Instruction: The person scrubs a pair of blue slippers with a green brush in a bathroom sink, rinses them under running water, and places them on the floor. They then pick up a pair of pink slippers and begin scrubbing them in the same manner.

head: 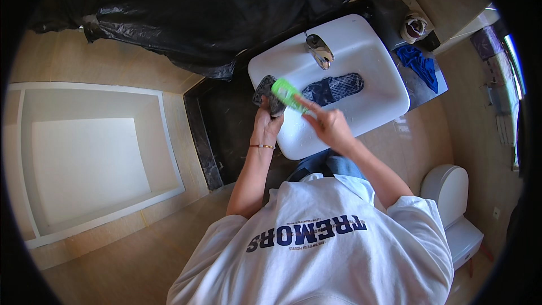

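My left hand (266,125) grips a dark slipper (266,89) with whitish suds on it, held over the left rim of a white washbasin (360,112). A green scrubbing brush (286,92) is in my right hand (332,125), its head close beside that slipper; whether they touch cannot be told. Another dark slipper (345,87), patterned and wet-looking, lies in the basin below the chrome faucet (320,51).
Black plastic sheeting (190,12) hangs behind the basin. To the right, a blue cloth (417,65) and a shoe (414,27) rest on the dark counter. A toilet (446,195) stands at lower right, and a white-framed recess (91,161) is at left.
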Tool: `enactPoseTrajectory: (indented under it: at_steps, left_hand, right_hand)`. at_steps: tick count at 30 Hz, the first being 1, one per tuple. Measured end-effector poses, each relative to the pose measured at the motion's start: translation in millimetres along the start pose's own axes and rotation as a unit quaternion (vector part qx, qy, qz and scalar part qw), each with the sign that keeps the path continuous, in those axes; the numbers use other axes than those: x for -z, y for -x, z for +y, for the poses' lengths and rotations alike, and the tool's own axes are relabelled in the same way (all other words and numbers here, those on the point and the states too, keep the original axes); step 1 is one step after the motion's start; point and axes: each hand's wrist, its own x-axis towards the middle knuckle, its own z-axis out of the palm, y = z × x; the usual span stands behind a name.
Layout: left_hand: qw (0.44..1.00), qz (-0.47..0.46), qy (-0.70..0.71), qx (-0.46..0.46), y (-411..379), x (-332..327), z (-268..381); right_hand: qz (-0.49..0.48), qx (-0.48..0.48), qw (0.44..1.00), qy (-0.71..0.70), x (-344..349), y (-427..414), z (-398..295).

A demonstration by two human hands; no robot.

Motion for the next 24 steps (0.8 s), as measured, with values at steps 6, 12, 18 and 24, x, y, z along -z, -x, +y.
enactPoseTrajectory:
  at_steps: [6, 12, 18, 24]
  left_hand:
    - [0.973, -0.178, 0.026, 0.142, -5.8, 23.6, 13.2]
    - [0.969, -0.176, -0.136, 0.107, 13.6, 1.5, 17.8]
    - [0.962, -0.097, -0.251, 0.04, 30.5, -2.7, 11.1]
    - [0.948, -0.142, -0.266, 0.097, 48.6, -4.8, 7.7]
  right_hand:
    - [-0.025, 0.052, 0.998, 0.003, 1.6, 3.2, -28.2]
    - [-0.002, 0.023, 0.999, 0.027, 10.5, -10.5, -15.9]
    - [-0.072, 0.043, 0.995, -0.051, 15.6, -7.3, -31.0]
    - [0.017, 0.031, 0.998, -0.042, 21.4, -27.9, 2.4]
